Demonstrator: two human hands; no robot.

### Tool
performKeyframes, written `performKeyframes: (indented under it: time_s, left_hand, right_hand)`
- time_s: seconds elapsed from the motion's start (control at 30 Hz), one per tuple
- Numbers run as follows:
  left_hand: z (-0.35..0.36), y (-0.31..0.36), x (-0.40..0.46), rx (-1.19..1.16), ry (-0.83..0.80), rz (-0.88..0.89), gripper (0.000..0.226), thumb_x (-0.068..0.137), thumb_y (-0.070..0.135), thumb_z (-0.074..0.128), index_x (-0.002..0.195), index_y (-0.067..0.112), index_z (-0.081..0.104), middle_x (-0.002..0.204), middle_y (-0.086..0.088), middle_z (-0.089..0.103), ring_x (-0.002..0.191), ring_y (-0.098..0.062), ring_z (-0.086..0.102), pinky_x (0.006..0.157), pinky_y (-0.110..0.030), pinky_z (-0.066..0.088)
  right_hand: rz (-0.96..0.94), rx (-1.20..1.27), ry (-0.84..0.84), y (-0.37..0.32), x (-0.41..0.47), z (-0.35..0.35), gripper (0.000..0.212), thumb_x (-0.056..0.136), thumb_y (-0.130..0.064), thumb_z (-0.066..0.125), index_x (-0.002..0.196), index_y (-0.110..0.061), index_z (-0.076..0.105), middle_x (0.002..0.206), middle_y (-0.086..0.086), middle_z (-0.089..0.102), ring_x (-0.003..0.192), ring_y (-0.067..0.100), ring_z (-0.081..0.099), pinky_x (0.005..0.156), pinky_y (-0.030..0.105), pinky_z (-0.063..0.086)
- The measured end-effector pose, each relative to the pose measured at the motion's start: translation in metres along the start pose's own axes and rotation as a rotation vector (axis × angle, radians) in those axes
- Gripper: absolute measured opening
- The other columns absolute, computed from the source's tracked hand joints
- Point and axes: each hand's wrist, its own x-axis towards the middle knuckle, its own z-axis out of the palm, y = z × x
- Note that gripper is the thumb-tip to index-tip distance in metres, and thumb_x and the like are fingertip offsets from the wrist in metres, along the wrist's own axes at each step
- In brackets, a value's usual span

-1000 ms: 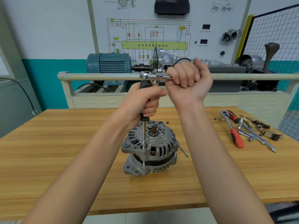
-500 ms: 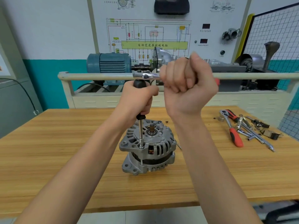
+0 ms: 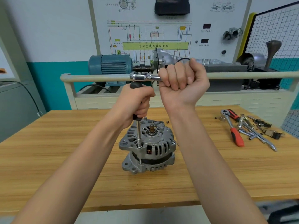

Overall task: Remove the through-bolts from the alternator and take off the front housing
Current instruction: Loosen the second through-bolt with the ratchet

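Alternator (image 3: 148,147) upright, housings parted; left hand (image 3: 135,102) grips driver (image 3: 138,126), right hand (image 3: 181,83) grips ratchet (image 3: 144,76).

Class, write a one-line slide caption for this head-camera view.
Left hand steadies the nut driver on an alternator through-bolt while the right hand grips the ratchet.

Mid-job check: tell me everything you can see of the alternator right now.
The alternator is a grey cast-metal unit standing shaft-up on the wooden table. Its slotted front housing faces up, with a brownish shaft stub and bearing at centre; copper windings show through a slot. A dark band separates it from the rear housing with mounting ears. A socket extension, gripped by the left hand, stands vertically on a through-bolt at the housing's near-left edge.
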Motion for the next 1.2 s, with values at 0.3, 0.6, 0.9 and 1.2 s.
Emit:
performKeyframes:
  time_s: [0.3,0.6,0.9,1.2]
  left_hand:
    - [0.003,-0.006,0.000,0.029,0.219,0.093,0.051,0.076,0.003,0.055,0.033,0.024,0.037,0.035,0.008,0.028,0.032,-0.010,0.020,0.038,-0.014,0.020]
    - [-0.010,-0.003,0.001,-0.104,-0.194,0.081,0.037,0.075,0.009,0.060,0.045,0.018,0.040,0.037,0.002,0.031,0.031,-0.013,0.026,0.040,-0.019,0.026]
    - [0.001,-0.006,0.004,-0.072,0.151,0.065,0.053,0.083,-0.002,0.051,0.043,0.024,0.030,0.037,0.007,0.021,0.032,-0.011,0.013,0.038,-0.015,0.015]
    - [-0.004,-0.009,0.002,-0.079,0.077,0.098,0.046,0.082,-0.003,0.057,0.050,0.019,0.032,0.037,0.007,0.024,0.032,-0.010,0.017,0.038,-0.016,0.018]
  right_hand:
    - [-0.440,-0.571,-0.277,0.029,-0.030,0.018,0.042,0.081,-0.006,0.044,0.042,-0.021,0.036,0.038,0.003,0.023,0.037,0.008,0.025,0.045,0.030,0.015]
    - [0.109,0.156,0.084,-0.003,0.011,-0.006,0.047,0.080,-0.014,0.039,0.034,-0.016,0.031,0.030,-0.004,0.024,0.032,0.010,0.011,0.038,0.020,0.019]
    - [-0.141,-0.238,-0.130,0.012,-0.010,0.009,0.053,0.087,-0.007,0.036,0.035,-0.019,0.036,0.033,-0.006,0.028,0.035,0.010,0.017,0.043,0.025,0.021]
    - [-0.179,-0.303,-0.228,0.012,-0.013,0.012,0.052,0.084,-0.006,0.036,0.035,-0.021,0.037,0.032,-0.007,0.030,0.033,0.008,0.019,0.043,0.024,0.022]
